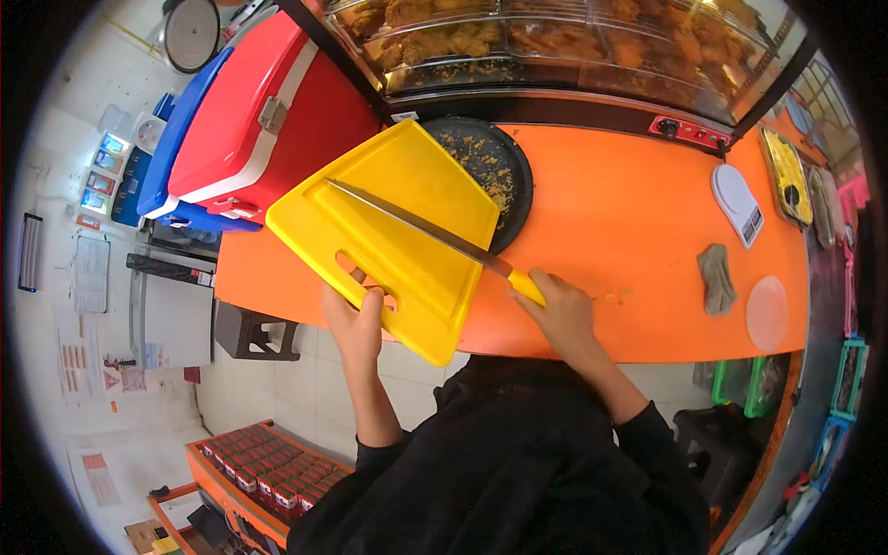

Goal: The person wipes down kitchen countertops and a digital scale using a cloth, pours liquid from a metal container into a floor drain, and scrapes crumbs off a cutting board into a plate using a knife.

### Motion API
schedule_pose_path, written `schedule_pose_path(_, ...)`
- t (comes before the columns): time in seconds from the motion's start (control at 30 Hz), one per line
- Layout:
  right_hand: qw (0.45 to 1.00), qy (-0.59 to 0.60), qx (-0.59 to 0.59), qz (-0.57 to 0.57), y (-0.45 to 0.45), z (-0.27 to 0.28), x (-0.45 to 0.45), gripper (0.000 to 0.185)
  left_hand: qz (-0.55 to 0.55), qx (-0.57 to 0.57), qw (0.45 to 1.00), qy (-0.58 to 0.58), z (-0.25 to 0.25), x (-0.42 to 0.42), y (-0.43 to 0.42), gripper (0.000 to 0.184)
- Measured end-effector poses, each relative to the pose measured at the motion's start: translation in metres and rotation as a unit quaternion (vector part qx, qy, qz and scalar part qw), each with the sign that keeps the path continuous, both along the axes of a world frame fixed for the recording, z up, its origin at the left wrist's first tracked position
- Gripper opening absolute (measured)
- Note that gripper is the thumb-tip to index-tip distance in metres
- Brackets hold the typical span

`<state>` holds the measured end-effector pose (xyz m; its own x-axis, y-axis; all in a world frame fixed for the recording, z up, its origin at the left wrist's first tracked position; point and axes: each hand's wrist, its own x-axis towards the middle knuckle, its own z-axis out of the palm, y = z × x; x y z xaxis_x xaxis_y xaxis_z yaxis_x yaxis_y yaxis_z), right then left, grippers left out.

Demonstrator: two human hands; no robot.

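My left hand (pixel 355 319) grips a yellow cutting board (pixel 398 176) by the handle slot at its near edge, fingers passing through the opening. The board is held tilted above the orange table. In my right hand (pixel 560 310) is a long knife (pixel 425 227) with a yellow handle, its blade lying across or just over the board's face; I cannot tell whether they touch. Behind the board, partly hidden by it, a round dark tray (pixel 516 176) holds scattered golden crumbs.
A glass display case (pixel 555 102) with fried food stands at the back. Red (pixel 245 120) and blue (pixel 176 153) cooler boxes are at left. On the orange table (pixel 610 203) at right lie a white kitchen scale (pixel 737 203), a grey cloth (pixel 716 280) and a translucent round lid (pixel 767 313).
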<state>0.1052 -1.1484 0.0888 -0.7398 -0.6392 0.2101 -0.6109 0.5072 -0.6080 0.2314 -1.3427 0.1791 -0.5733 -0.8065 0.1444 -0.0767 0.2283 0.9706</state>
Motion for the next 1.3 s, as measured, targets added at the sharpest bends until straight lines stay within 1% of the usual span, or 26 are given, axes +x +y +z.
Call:
schedule_pose_path(0.17,1.000,0.017,-0.018,0.013,-0.019,-0.026,-0.020,0.031,0.015,-0.009,1.000,0.013,-0.011,0.005,-0.011,0.048)
schedule_pose_path(0.3,0.999,0.009,-0.036,0.020,-0.024,-0.030,-0.014,0.031,0.024,0.010,0.999,0.029,-0.010,0.004,-0.009,0.047)
schedule_pose_path(0.33,0.999,0.005,-0.043,0.024,-0.026,-0.028,-0.012,0.031,0.020,-0.007,0.999,0.027,-0.015,0.005,-0.012,0.051)
schedule_pose_path(0.4,0.999,0.006,-0.013,0.036,-0.035,-0.020,-0.014,0.030,0.013,-0.041,0.999,0.020,-0.025,0.008,-0.020,0.058)
schedule_pose_path(0.43,0.999,0.005,0.001,0.042,-0.040,-0.015,-0.016,0.029,0.020,-0.039,0.999,0.020,-0.026,0.009,-0.018,0.059)
schedule_pose_path(0.53,0.994,-0.091,0.032,0.061,-0.058,-0.019,-0.029,0.024,0.037,-0.041,0.998,0.020,-0.026,0.010,-0.013,0.059)
schedule_pose_path(0.6,0.993,-0.104,0.043,0.038,-0.065,-0.030,-0.043,0.022,0.039,-0.052,0.998,0.021,-0.033,0.014,-0.014,0.060)
schedule_pose_path(0.63,0.992,-0.110,0.049,0.027,-0.068,-0.038,-0.051,0.020,0.038,-0.029,0.999,0.026,-0.030,0.014,-0.012,0.054)
schedule_pose_path(0.67,0.992,-0.092,0.081,-0.003,-0.070,-0.047,-0.058,0.021,0.036,-0.007,0.999,0.030,-0.022,0.014,-0.008,0.049)
schedule_pose_path(0.7,0.991,-0.098,0.086,-0.007,-0.067,-0.046,-0.060,0.022,0.033,0.015,0.999,0.035,-0.018,0.012,-0.005,0.044)
schedule_pose_path(0.77,0.989,-0.110,0.097,-0.014,-0.061,-0.045,-0.061,0.023,0.033,0.010,0.999,0.038,-0.016,0.011,-0.004,0.045)
schedule_pose_path(0.8,0.990,-0.114,0.078,-0.005,-0.059,-0.037,-0.055,0.024,0.034,0.009,0.999,0.038,-0.017,0.011,-0.003,0.046)
schedule_pose_path(0.87,0.991,-0.124,0.042,0.014,-0.049,-0.019,-0.036,0.024,0.028,-0.018,0.999,0.023,-0.026,0.014,-0.011,0.055)
schedule_pose_path(0.9,0.993,-0.111,0.030,0.035,-0.045,-0.021,-0.028,0.025,0.026,-0.033,0.999,0.016,-0.029,0.014,-0.014,0.059)
schedule_pose_path(0.97,0.994,-0.084,0.002,0.075,-0.041,-0.032,-0.012,0.027,0.027,-0.035,0.999,0.021,-0.028,0.012,-0.015,0.059)
schedule_pose_path(1.0,0.992,-0.090,-0.014,0.087,-0.041,-0.040,-0.009,0.028,0.027,-0.037,0.999,0.023,-0.027,0.011,-0.015,0.058)
schedule_pose_path(1.07,0.992,-0.108,-0.006,0.062,-0.041,-0.061,-0.013,0.028,0.031,-0.025,0.999,0.028,-0.026,0.011,-0.016,0.058)
schedule_pose_path(1.1,0.992,-0.117,-0.001,0.049,-0.039,-0.062,-0.017,0.028,0.033,-0.018,0.999,0.031,-0.026,0.010,-0.016,0.058)
schedule_pose_path(1.2,0.988,-0.139,0.068,-0.029,-0.035,-0.056,-0.027,0.027,0.024,-0.019,0.999,0.034,-0.026,0.011,-0.018,0.058)
schedule_pose_path(1.3,0.987,-0.156,0.045,0.009,-0.031,-0.042,-0.024,0.029,0.024,-0.034,0.998,0.040,-0.030,0.011,-0.021,0.058)
